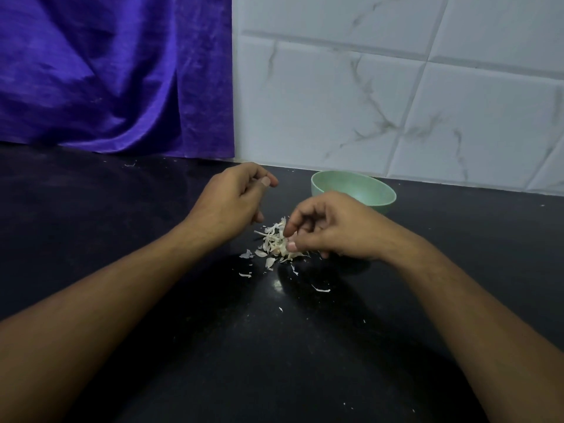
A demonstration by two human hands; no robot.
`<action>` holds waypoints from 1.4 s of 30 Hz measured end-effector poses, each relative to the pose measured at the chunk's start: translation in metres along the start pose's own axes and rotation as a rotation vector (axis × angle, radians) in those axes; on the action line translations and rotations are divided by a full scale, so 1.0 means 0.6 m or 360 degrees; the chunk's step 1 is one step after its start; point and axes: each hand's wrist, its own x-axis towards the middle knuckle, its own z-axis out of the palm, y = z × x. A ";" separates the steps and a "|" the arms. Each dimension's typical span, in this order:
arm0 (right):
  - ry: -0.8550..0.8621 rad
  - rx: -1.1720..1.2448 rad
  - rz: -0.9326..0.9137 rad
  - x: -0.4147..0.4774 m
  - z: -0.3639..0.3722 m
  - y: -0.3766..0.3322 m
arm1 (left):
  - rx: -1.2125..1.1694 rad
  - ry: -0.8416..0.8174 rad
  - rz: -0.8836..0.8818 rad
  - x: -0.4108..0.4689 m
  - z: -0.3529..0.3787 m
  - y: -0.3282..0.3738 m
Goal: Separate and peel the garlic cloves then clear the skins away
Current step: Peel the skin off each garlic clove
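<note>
Pinching garlic skins [274, 243], right hand [328, 228], heap's axis unclear

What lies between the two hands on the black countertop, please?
Head view: a pile of pale papery garlic skins, pinched by the right hand, clear of the left hand.

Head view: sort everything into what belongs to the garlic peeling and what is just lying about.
Belongs to the job:
garlic skins in a pile, pinched by the right hand
skin scraps loose on the counter
green bowl behind the right hand
left hand, fingers curled

Just lying about:
purple cloth
tiled wall
</note>
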 end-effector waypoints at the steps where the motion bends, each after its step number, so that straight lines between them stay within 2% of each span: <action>1: -0.0058 0.0001 0.0025 0.001 0.001 0.002 | 0.0003 0.0004 -0.0007 0.000 -0.001 0.002; 5: -0.0178 -0.0118 0.0083 0.007 0.006 0.018 | 0.0038 -0.0007 0.0045 -0.001 0.001 0.000; 15: -0.0097 -0.0361 0.0020 0.015 0.015 0.028 | 0.0120 -0.0045 0.0084 -0.002 0.006 -0.007; 24: 0.0406 0.0374 -0.0091 0.015 0.017 0.016 | -0.0132 -0.0261 0.0135 -0.008 0.007 0.002; 28: 0.0527 0.0677 -0.0050 0.016 0.020 0.013 | -0.0199 -0.0218 0.0137 -0.012 0.008 0.009; 37: 0.0619 0.0743 -0.0017 0.015 0.026 0.011 | -0.0057 -0.0072 0.0301 -0.011 0.005 0.008; 42: 0.0618 0.0746 0.0023 0.014 0.029 0.008 | -0.0043 0.0033 0.0291 -0.007 0.005 0.004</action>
